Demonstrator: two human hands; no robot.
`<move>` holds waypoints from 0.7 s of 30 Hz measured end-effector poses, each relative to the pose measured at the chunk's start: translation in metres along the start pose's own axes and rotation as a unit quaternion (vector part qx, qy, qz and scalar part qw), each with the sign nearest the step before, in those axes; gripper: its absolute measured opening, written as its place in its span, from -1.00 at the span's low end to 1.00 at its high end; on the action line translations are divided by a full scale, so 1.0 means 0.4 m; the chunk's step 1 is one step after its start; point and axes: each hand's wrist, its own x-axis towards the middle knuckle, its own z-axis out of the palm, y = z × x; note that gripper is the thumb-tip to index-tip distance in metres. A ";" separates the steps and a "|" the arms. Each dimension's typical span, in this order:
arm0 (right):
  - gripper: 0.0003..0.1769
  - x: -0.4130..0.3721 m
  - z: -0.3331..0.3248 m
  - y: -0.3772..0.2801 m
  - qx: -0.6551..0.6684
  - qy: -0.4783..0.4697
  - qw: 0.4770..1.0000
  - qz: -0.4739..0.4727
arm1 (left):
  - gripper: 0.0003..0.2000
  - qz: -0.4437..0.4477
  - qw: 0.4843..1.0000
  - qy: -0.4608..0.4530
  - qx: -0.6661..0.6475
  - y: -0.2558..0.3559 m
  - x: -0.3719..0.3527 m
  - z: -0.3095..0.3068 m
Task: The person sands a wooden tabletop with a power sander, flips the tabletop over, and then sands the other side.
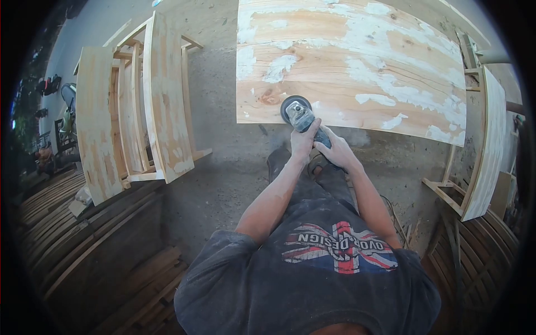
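A wooden tabletop [329, 72] with patches of white filler spans the upper middle of the view. On its near edge, toward the left, rests the round disc of an angle grinder [302, 116]. My left hand [303, 142] is wrapped round the grinder's front part, just behind the disc. Further back, my right hand [337, 149] grips the body of the same tool. Both hands are dusty and close together, just off the near edge of the tabletop. The underside of the disc is hidden.
Wooden benches [170, 106] stand on the left, and another filler-patched bench [484, 145] is at the right. Stacked wooden slats [67, 223] lie at the lower left. A cable [395, 215] runs over the dusty floor [215, 139] by my right arm.
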 end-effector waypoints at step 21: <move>-0.39 -0.247 -0.199 0.295 0.218 0.201 0.951 0.084 | -0.44 0.025 0.933 -0.201 0.297 -0.168 -0.015 0.444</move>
